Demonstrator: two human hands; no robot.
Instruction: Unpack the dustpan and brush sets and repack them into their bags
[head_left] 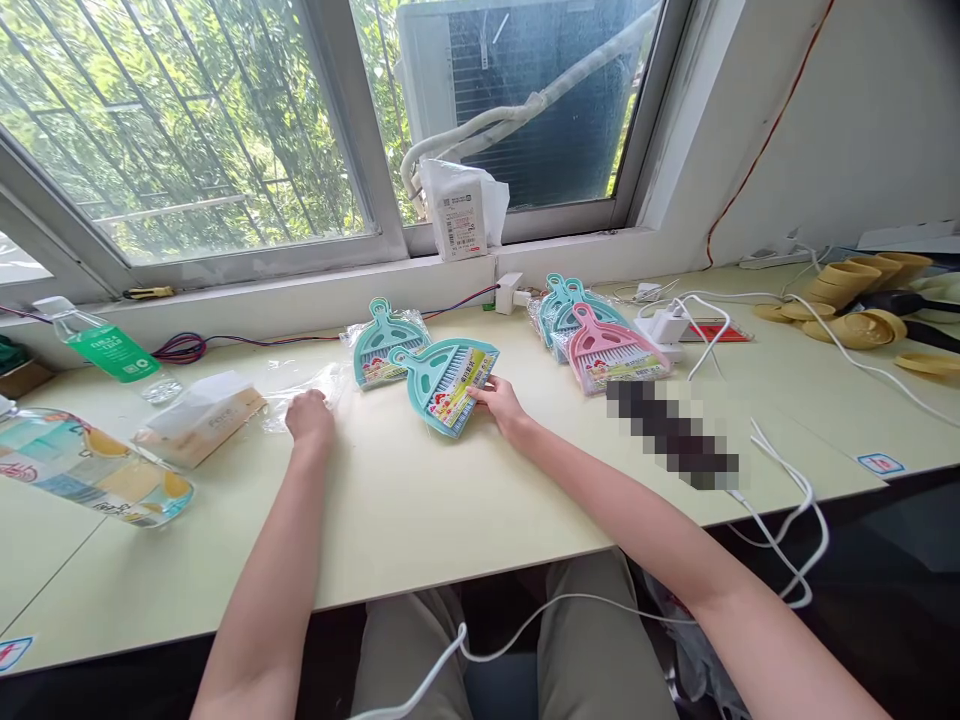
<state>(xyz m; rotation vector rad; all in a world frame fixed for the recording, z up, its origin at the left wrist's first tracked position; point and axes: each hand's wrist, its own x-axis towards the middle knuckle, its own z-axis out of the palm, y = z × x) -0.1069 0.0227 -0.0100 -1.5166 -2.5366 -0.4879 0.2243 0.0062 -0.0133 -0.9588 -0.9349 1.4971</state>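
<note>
My right hand (501, 408) grips the lower right edge of a teal mini dustpan and brush set (448, 380), which is tilted over the table with its labelled brush side up. Curled closed, my left hand (309, 415) is on a crumpled clear plastic bag (330, 385) that spreads out to both sides; its fingertips are mostly hidden. Just behind the held set lies another teal dustpan set (382, 345) on its plastic wrapping. To the right, a pink dustpan set (611, 348) in clear wrap lies in front of more teal dustpan sets (566, 300).
At left are a tissue pack (202, 415), a green-labelled bottle (112, 350) and a large patterned bottle (97, 465). White cables (795, 480) run along the right and over the front edge. Tan cups (855, 285) stand far right. A blurred dark object (671, 432) lies near my right forearm.
</note>
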